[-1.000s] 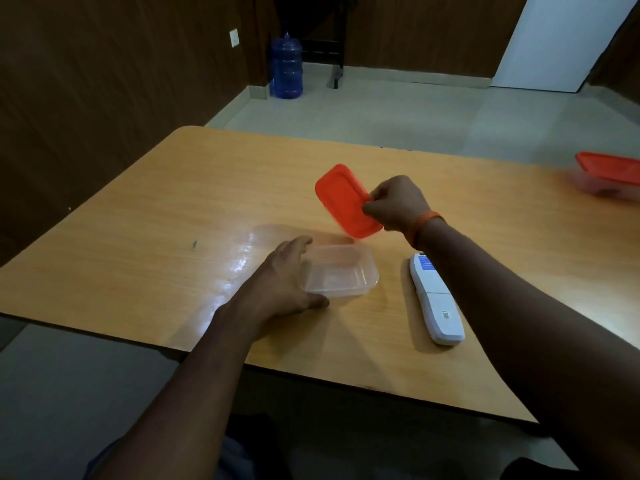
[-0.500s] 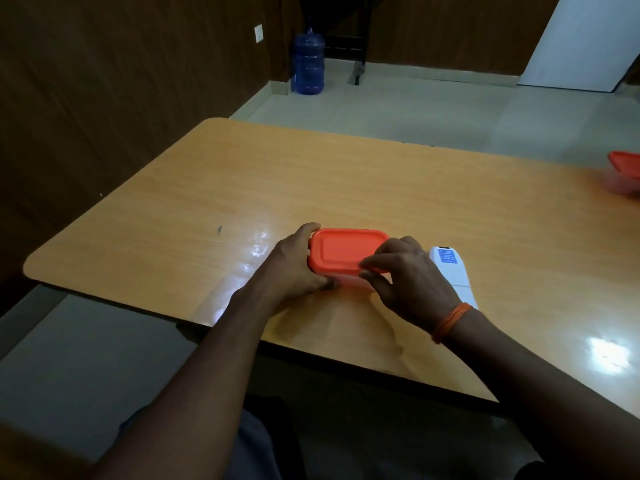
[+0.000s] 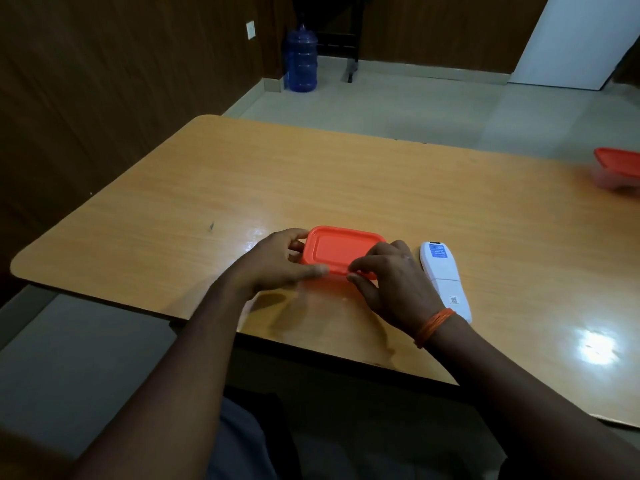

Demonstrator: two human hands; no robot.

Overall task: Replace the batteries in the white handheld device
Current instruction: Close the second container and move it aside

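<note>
A small clear container with an orange lid (image 3: pixel 341 251) sits on the wooden table (image 3: pixel 242 188) near its front edge. My left hand (image 3: pixel 277 263) grips the container's left end, thumb on the lid's front rim. My right hand (image 3: pixel 394 282) holds the right front corner, fingertips pressing on the lid's edge. The white handheld device (image 3: pixel 445 275) lies face down just right of my right hand, a blue label at its far end and a small code sticker nearer me. The container's clear body is mostly hidden by my hands.
A second orange-lidded container (image 3: pixel 618 169) stands at the table's far right edge. A blue water jug (image 3: pixel 300 60) is on the floor by the back wall. The table's front edge runs just below my wrists.
One second ago my right hand held the orange lid raised above the open clear container. It has come down onto the container, and both hands now hold it at the rim.
</note>
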